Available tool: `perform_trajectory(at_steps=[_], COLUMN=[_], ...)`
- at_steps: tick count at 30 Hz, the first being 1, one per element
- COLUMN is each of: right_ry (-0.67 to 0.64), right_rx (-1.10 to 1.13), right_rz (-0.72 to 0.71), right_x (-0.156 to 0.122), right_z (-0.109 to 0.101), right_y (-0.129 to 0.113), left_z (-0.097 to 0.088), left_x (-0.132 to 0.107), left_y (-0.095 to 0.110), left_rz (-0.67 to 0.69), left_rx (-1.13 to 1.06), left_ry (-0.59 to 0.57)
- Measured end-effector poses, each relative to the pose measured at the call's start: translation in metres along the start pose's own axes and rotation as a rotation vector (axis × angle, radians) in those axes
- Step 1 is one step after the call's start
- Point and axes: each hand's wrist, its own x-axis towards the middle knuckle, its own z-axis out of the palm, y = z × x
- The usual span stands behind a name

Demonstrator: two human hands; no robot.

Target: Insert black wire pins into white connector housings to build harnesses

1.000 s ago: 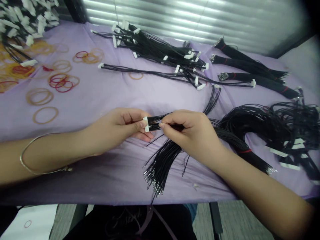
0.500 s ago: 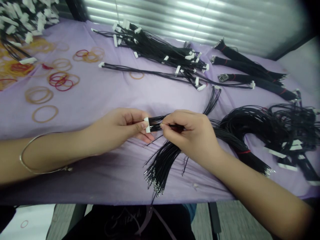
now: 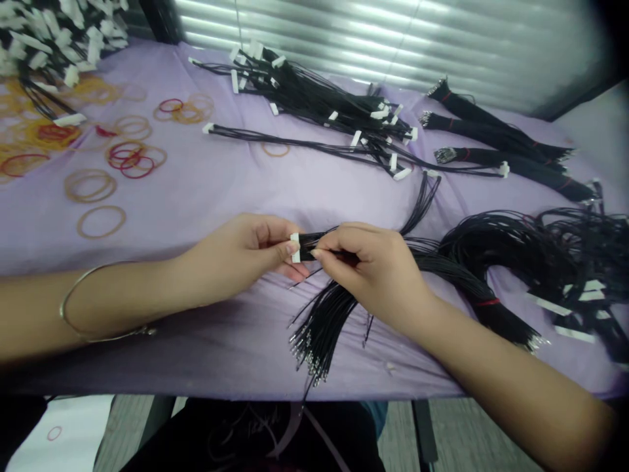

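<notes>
Between the thumb and fingers of my left hand (image 3: 255,246) is a white connector housing (image 3: 295,248), with black wires running out of its right side. My right hand (image 3: 371,262) pinches a black wire (image 3: 315,253) close to that housing; the wire's tip is too small to make out. Below my right hand, a loose fan of black wires (image 3: 322,331) with bare metal terminals spreads toward the table's front edge. The bundle continues to the right behind my right hand, where a red band (image 3: 486,302) ties it.
Finished-looking wire harnesses (image 3: 314,92) with white connectors lie at the back. Tied wire bundles (image 3: 515,170) rest at the back right, coiled harnesses (image 3: 580,262) at the right. Rubber bands (image 3: 101,221) are scattered on the left of the purple cloth (image 3: 162,354). White connectors (image 3: 59,39) pile up at far left.
The whole view has shifted slightly, so everything appears a little farther right. My right fingertips are closer to the white connector housing; my left hand keeps its hold.
</notes>
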Motion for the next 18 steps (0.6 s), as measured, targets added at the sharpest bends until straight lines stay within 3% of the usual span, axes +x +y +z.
perform_trajectory(at_steps=[10,16,18], right_ry=[-0.006,0.175,0.131], right_rx=[-0.026,-0.327,-0.415], right_rz=[0.007,-0.241,-0.302], right_x=[-0.001,-0.005,-0.007], right_z=[0.003,-0.006,-0.008], right_y=[0.000,-0.012,-0.015], left_z=[0.002,-0.002,-0.004], left_x=[0.001,0.002,0.002], left_y=[0.004,-0.003,-0.006], left_rz=[-0.073,-0.022,-0.010], left_rx=[-0.067,-0.265,-0.345], left_ry=[0.019,-0.002,-0.012])
